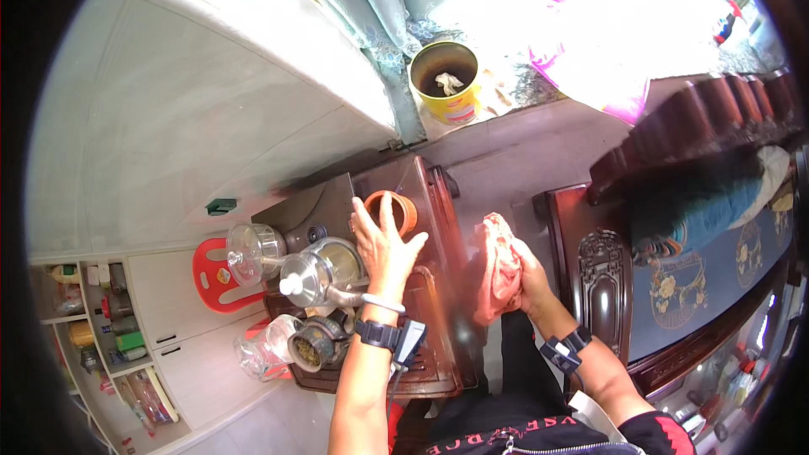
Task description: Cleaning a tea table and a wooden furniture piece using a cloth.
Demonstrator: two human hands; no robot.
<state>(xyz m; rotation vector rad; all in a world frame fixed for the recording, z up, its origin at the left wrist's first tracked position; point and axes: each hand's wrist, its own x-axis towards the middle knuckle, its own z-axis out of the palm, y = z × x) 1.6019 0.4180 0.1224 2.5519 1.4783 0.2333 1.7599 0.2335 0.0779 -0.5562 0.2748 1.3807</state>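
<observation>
My left hand (pixel 384 246) is spread, its fingers over the near side of a round orange-brown pot (pixel 409 213). Whether the fingertips touch the pot's rim I cannot tell. The pot stands on the dark wooden tea table (pixel 404 177), close to its far end. In my right hand (pixel 532 278) a crumpled pink cloth (pixel 496 272) hangs beyond the table's right edge. Left of my left wrist are a glass teapot (pixel 338 259) with a metal-topped lid, a lidded glass vessel (pixel 259 246), a clear glass jug (pixel 268 347) and a dark pot with dried leaves (pixel 308 352).
A slatted tea tray (pixel 436 354) lies under the vessels. Behind the table, a yellow tin (pixel 452 107) with crumpled white tissue inside stands on the window ledge beside a pink plastic bag (pixel 626 101). A red plastic stool (pixel 212 278) is at left, a carved wooden sofa (pixel 603 278) at right.
</observation>
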